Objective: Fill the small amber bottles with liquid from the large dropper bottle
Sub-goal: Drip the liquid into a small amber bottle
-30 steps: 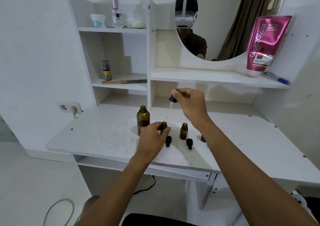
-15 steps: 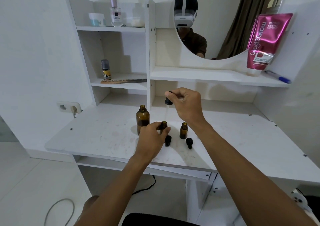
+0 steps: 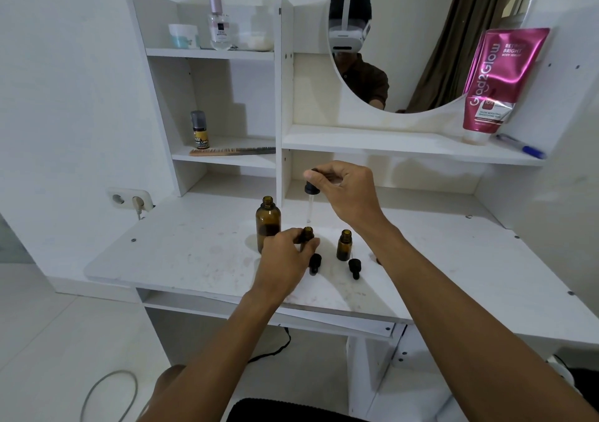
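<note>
The large amber bottle [image 3: 267,225] stands open on the white desk [image 3: 181,256]. My left hand [image 3: 285,259] grips a small amber bottle [image 3: 307,234] just right of it, only its neck showing. My right hand [image 3: 346,191] pinches the black bulb of a glass dropper [image 3: 310,201], its tip hanging upright just above that small bottle's mouth. A second small amber bottle [image 3: 344,245] stands open to the right. Two black caps [image 3: 315,263] [image 3: 355,267] lie in front of the small bottles.
Shelves behind hold a comb [image 3: 231,151], a small yellow-labelled bottle [image 3: 200,130], a perfume bottle [image 3: 219,23], a jar [image 3: 183,35], a pink tube [image 3: 496,81] and a pen [image 3: 520,146]. A wall socket [image 3: 129,198] sits left of the desk. A mirror [image 3: 421,32] hangs above.
My right hand has carried the dropper left and lower, from a tilt to upright, until its tip stands over the small bottle held by my left hand. My left hand has stayed put.
</note>
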